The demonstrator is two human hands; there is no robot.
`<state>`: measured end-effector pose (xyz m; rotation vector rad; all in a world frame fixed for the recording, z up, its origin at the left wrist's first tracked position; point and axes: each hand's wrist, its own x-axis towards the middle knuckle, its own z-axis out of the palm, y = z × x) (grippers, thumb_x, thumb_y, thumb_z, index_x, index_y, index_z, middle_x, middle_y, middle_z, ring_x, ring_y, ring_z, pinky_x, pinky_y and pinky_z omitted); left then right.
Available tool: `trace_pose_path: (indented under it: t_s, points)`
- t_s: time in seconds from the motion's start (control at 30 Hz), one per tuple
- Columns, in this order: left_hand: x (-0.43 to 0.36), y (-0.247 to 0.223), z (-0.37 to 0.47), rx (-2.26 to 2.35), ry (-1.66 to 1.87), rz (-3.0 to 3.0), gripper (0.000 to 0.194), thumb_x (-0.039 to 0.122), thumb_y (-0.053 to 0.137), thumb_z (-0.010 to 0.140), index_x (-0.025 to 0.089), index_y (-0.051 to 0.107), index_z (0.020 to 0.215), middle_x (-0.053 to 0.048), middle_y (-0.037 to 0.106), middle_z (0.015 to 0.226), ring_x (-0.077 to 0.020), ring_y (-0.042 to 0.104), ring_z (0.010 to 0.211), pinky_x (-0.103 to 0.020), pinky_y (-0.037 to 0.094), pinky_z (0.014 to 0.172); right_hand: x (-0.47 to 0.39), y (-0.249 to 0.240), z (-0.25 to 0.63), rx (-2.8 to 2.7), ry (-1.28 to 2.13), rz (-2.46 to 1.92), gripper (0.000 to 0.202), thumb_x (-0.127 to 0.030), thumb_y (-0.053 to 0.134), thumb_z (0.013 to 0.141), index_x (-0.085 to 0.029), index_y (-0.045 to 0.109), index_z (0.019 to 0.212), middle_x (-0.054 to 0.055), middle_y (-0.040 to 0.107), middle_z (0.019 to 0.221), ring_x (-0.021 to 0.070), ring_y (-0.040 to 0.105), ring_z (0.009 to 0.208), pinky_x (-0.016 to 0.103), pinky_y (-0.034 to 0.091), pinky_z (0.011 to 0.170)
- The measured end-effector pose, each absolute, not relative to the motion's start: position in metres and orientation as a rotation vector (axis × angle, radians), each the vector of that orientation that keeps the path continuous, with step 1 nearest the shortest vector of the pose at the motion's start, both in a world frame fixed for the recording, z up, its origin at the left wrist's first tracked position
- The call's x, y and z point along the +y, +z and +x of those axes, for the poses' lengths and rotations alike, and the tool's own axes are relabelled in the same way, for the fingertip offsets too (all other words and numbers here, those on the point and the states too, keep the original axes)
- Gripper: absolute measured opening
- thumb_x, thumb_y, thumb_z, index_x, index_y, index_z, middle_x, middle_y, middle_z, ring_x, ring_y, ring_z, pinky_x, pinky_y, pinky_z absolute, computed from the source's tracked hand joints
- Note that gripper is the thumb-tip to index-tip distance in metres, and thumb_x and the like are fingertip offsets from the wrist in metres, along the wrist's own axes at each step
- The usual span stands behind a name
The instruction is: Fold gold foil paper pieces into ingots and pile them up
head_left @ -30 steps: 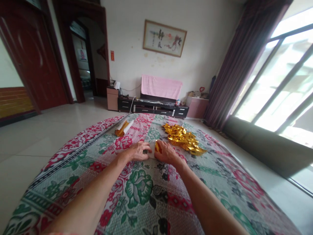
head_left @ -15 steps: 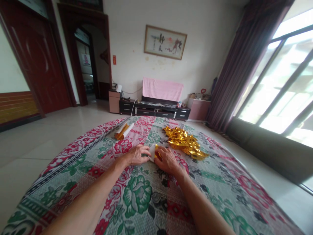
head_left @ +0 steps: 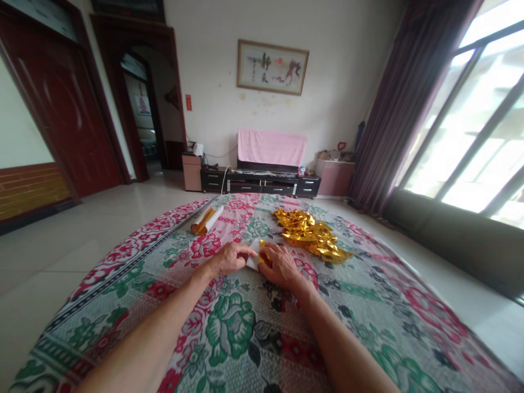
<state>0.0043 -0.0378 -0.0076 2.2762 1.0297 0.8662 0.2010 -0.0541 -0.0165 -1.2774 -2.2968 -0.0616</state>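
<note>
A small sheet of gold foil paper [head_left: 254, 257], partly folded, lies on the cloth between my hands, its white back facing up on the left and its gold side showing at the right. My right hand [head_left: 280, 266] grips the gold side, fingers bent over it and thumb at the near edge. From the left, my left hand [head_left: 230, 258] is closed, with index finger and thumb at the white part; its other fingers are curled under. Just beyond my right hand sits a heap of folded gold foil pieces [head_left: 309, 233].
A curled stack of gold foil sheets [head_left: 208, 220] with white backs lies at the far left of the table. The floral tablecloth [head_left: 233, 327] covers the round table. Behind it stand a low black cabinet [head_left: 262, 184] and a screen under a pink cloth [head_left: 272, 146].
My left fingers have curled in and drawn slightly left, uncovering more of the paper's white side. My right hand keeps its hold. The camera view has shifted slightly.
</note>
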Motion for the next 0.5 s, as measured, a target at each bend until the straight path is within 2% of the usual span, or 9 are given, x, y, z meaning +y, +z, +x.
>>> trace_pose_path:
  t_s: [0.1, 0.23, 0.37, 0.5]
  points:
    - [-0.0351, -0.0093, 0.0025, 0.982, 0.868, 2.269, 0.045, 0.003, 0.040, 0.059, 0.016, 0.069, 0.091, 0.000, 0.069, 0.084, -0.0108, 0.060, 0.075, -0.019, 0.046, 0.071, -0.0531, -0.0177, 0.2015, -2.298, -0.056, -1.281, 0.015, -0.028, 0.054, 0.074, -0.020, 0.056, 0.087, 0.005, 0.055, 0.098, 0.0162, 0.048, 0.084, 0.028, 0.034, 0.077]
    - [-0.0343, -0.0094, 0.0035, 0.872, 0.888, 2.282, 0.035, 0.006, 0.045, 0.063, 0.016, 0.070, 0.084, -0.001, 0.068, 0.089, -0.0114, 0.061, 0.083, -0.020, 0.045, 0.080, -0.0524, -0.0183, 0.2017, -2.293, -0.069, -1.265, 0.015, -0.028, 0.055, 0.075, -0.020, 0.056, 0.086, 0.005, 0.055, 0.097, 0.0167, 0.048, 0.086, 0.029, 0.033, 0.078]
    - [-0.0346, -0.0082, 0.0049, 0.843, 0.856, 2.312, 0.024, 0.011, 0.052, 0.066, 0.017, 0.071, 0.080, -0.002, 0.068, 0.090, -0.0116, 0.061, 0.084, -0.019, 0.045, 0.079, -0.0533, -0.0148, 0.2027, -2.328, -0.025, -1.249, 0.014, -0.028, 0.056, 0.073, -0.020, 0.057, 0.085, 0.005, 0.055, 0.095, 0.0165, 0.049, 0.086, 0.028, 0.034, 0.078]
    - [-0.0344, -0.0062, 0.0048, 0.842, 0.798, 2.355, 0.020, 0.015, 0.054, 0.069, 0.017, 0.071, 0.080, -0.003, 0.068, 0.090, -0.0117, 0.061, 0.084, -0.019, 0.045, 0.080, -0.0536, -0.0098, 0.2046, -2.375, 0.035, -1.214, 0.019, -0.028, 0.058, 0.072, -0.020, 0.057, 0.089, 0.005, 0.053, 0.103, 0.0170, 0.049, 0.090, 0.029, 0.034, 0.080]
